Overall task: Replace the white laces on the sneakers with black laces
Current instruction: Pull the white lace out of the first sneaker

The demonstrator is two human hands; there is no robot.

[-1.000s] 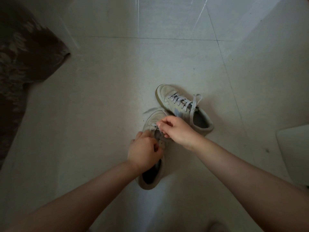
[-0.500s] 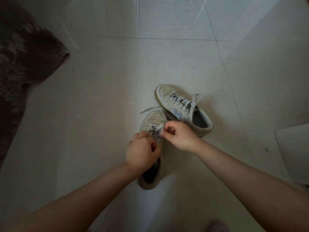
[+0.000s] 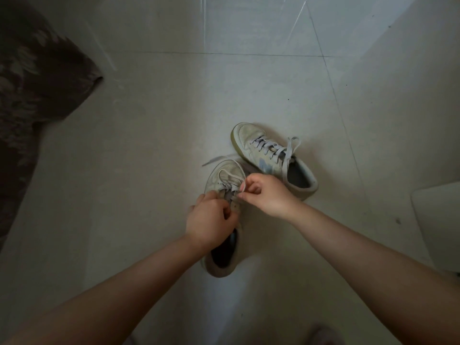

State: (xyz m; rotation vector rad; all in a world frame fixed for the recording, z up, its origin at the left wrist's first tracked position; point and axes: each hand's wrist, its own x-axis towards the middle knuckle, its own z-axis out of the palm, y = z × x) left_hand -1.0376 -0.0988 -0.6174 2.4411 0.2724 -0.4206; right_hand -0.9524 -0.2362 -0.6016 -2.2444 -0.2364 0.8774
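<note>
Two pale sneakers sit on the tiled floor (image 3: 149,170). The near sneaker (image 3: 225,178) points away from the person, and the far sneaker (image 3: 273,158) lies just beyond it to the right, still fully laced with its bow loose.

The right hand (image 3: 266,195) has thumb and forefinger pinched together on a loop of the white lace (image 3: 232,173) over the near sneaker's eyelets, lifting it off the tongue. The left hand (image 3: 211,220) rests curled on the same sneaker behind the eyelets; its fingers seem to pinch lace or tongue, though exactly what they hold is hidden. A loose lace end trails onto the floor left of the near sneaker's toe.

The lace is flat, soft and light, and will likely slide freely once slack. Best held close to an eyelet and drawn out one crossing at a time while the other hand steadies the light shoe, which would otherwise lift. No black laces show anywhere.
</note>
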